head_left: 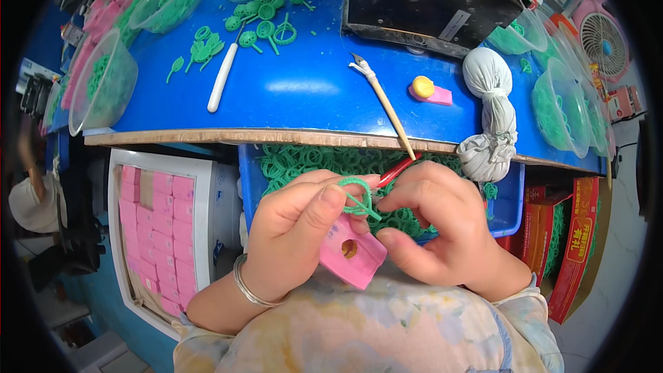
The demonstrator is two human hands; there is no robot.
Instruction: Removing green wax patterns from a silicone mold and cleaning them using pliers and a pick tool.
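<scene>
My left hand point(297, 217) pinches a green ring with a short stem point(358, 200) between thumb and fingers. Just under it is a pink block point(353, 262) with a round hole; its upper edge is hidden by the ring and my fingers. My right hand point(442, 224) is closed, with the index fingertip close to the ring and the thumb beside the block. What its fingers hold, if anything, is hidden. A slim red handle point(399, 170) shows between the hands, and I cannot tell which one supports it. Behind them, a blue tray point(510, 200) holds many green rings.
On the blue table point(297, 114) lie a white-handled tool point(222, 79), a wooden-handled blade point(382, 100), a pink piece with a yellow knob point(429, 90) and a tied cloth bundle point(494, 110). Clear bowls point(103, 90) stand at both sides. Pink blocks fill a white-edged box point(200, 235) at left.
</scene>
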